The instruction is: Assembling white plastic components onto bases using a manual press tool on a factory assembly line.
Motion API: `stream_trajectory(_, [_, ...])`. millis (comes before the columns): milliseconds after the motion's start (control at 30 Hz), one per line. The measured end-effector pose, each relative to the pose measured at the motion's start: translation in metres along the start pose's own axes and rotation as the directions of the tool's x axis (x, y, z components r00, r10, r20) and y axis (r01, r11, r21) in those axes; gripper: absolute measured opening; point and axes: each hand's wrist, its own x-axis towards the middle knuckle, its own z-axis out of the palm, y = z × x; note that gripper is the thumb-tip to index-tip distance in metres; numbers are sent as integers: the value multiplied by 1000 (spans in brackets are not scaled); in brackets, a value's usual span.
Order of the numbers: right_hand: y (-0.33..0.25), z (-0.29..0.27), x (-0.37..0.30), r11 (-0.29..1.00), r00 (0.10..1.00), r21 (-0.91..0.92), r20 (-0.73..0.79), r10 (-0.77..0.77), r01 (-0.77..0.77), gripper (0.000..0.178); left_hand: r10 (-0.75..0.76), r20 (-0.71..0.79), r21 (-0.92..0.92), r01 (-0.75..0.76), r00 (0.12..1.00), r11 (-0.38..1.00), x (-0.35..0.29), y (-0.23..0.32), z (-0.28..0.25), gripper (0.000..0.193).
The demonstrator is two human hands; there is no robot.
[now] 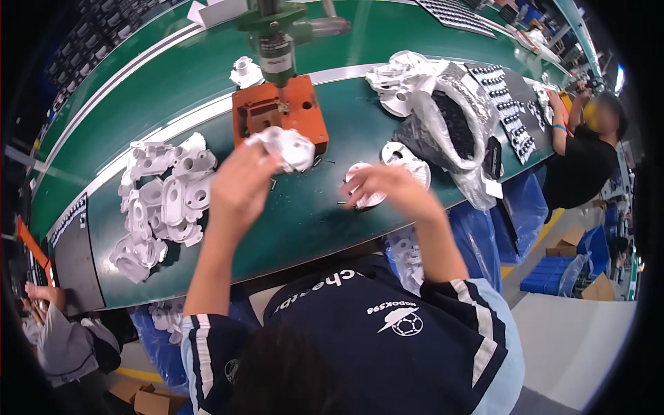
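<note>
My left hand is closed on a white plastic housing in front of an orange fixture block. A green drill-press-like machine head hangs above that block, its thin spindle pointing down at it. My right hand, slightly blurred, is over a round white plastic part on the green bench. Its fingers look stretched and apart, with nothing visible in them; whether they touch the part, I cannot tell. Another white round part sits just beyond. Small dark screws are scattered between my hands.
White housings are heaped at left, more at back right. A clear bag of dark pieces stands right of my right hand. A grey sheet carries rows of small black parts. Co-workers are at right and far left.
</note>
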Motion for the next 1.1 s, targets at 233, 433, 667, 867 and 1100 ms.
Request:
stream_trajectory(233, [23,-200,-33,270,601,-694,-716,-356,-667,29,-32,96,196,13,995,981,16,-54,26,28])
stream_trajectory(433, [20,-184,-18,337,614,-733,-679,-401,-590,15,-44,85,311,15,995,950,23,-73,49,21])
stream_trajectory(667, [14,-189,-20,324,562,-725,-681,-469,-608,11,-214,340,43,212,916,976,21,-74,39,23])
stream_trajectory(867, [-34,-127,12,703,596,-702,-613,-519,-109,31,-143,231,112,120,962,987,14,-65,48,51])
stream_trajectory(1100, [-4,-18,158,602,771,-768,-243,-588,218,18,-161,183,117,141,970,983,12,-67,52,59])
